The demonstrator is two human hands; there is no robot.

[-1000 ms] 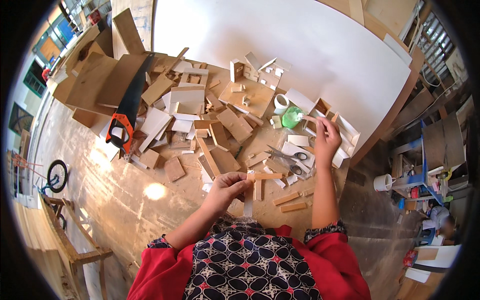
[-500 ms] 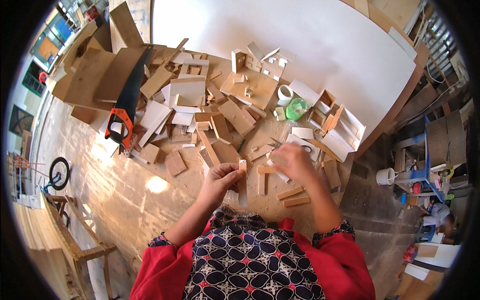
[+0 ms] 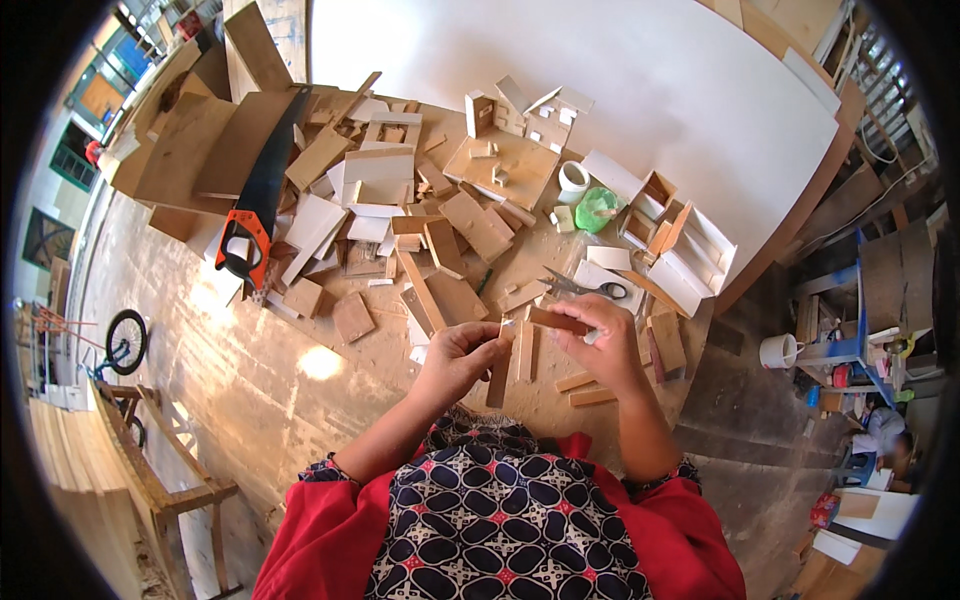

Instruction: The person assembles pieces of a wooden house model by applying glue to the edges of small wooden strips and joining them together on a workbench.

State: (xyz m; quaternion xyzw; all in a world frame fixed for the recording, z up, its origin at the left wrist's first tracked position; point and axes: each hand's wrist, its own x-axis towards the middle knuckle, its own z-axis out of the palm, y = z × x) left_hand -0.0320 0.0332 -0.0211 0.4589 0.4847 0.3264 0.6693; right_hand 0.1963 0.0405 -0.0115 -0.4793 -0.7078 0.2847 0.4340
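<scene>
Wooden stick [image 3: 553,320] shifted, jutting leftward from pinching right grip [image 3: 608,345], left grip [image 3: 456,358] clasping strip [image 3: 497,378]

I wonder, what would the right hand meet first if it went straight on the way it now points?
The right hand would probably meet the slim, white-tipped wooden strip pinched in the left hand, though depth is unclear.

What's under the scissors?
Under the handle end of the scissors, a white panel shows. The right hand covers part of them; what lies beneath there is hidden.
</scene>
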